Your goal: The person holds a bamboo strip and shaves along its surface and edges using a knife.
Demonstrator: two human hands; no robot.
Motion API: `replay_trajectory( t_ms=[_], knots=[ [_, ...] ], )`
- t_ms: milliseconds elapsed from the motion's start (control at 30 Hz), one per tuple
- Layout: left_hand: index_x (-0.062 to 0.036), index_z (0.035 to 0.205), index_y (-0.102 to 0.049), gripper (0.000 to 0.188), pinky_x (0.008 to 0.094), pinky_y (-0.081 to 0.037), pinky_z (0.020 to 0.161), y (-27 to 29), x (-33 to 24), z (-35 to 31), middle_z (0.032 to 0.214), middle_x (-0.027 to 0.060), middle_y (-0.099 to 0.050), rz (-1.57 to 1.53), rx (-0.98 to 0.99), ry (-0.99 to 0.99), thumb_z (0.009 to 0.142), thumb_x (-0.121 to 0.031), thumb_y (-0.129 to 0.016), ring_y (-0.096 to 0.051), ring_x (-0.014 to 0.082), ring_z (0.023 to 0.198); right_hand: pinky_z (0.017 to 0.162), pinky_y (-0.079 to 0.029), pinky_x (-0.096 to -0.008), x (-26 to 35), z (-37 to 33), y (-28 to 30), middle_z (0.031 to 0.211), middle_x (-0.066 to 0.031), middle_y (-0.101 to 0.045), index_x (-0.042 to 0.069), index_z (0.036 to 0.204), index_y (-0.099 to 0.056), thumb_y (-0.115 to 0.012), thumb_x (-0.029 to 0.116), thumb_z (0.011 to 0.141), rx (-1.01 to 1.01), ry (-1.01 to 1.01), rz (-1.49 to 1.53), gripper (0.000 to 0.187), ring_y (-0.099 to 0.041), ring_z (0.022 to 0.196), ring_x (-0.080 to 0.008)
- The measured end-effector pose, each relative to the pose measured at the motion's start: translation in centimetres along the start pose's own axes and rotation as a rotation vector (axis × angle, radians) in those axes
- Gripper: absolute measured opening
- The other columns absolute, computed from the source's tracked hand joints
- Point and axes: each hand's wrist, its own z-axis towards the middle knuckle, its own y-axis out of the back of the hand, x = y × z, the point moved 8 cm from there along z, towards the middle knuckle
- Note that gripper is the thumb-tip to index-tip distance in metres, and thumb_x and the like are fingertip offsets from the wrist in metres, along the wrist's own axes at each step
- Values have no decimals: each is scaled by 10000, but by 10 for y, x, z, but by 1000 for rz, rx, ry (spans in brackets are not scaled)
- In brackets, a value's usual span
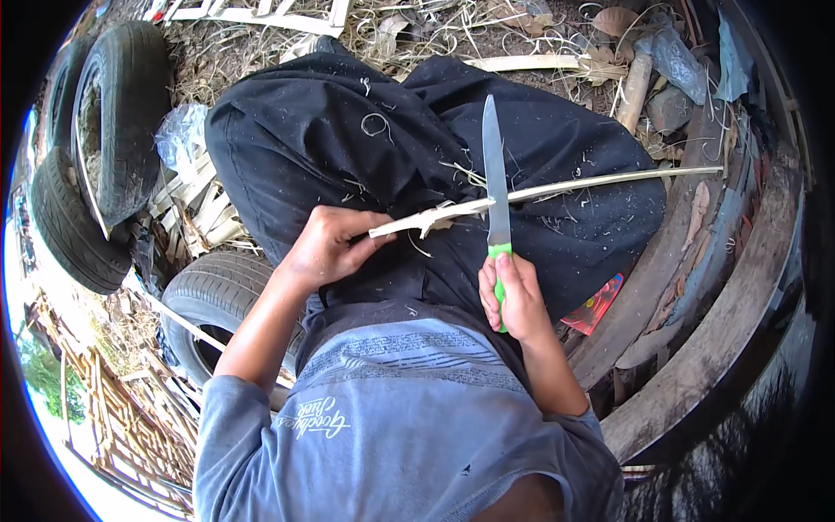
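Note:
Across my lap, over dark trousers (296, 139), lies a long pale strip of split bamboo or wood (600, 180). My left hand (326, 248) pinches its near left end between thumb and fingers. In my right hand (515, 297) is a knife (496, 165) with a bright green handle, fist wrapped round it and blade pointing away from me. The blade crosses the strip roughly at a right angle; whether its edge bites into the strip I cannot tell. Frayed slivers (428, 222) stick out from the strip left of the blade. Curled shavings (376, 124) are scattered on the trousers.
Several old tyres (135, 122) stand and lie at my left, with a clear plastic bag (181, 137) beside them. Weathered planks (713, 348) curve along my right, near a red packet (595, 304). Shavings and dry leaves (616, 21) litter the ground ahead.

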Motion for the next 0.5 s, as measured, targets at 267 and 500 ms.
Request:
replay_trajectory(
  t_ms=[267,500],
  knots=[
    [-10,976,-702,177,320,-535,644,-1,-5,1,823,146,-702,-26,-4,-13,801,-36,-698,-697,274,724,326,-315,-223,4,-6,25,524,-2,-451,65,809,-473,-386,347,1041,-174,215,-205,375,-406,366,-63],
    [2,928,-714,125,308,-543,650,2,-5,0,810,112,-722,19,-43,-6,814,-49,-698,-710,245,720,351,-340,-206,-5,-1,2,548,-6,-453,55,825,-465,-380,376,1037,7,22,7,394,-410,384,-65]
  ],
)
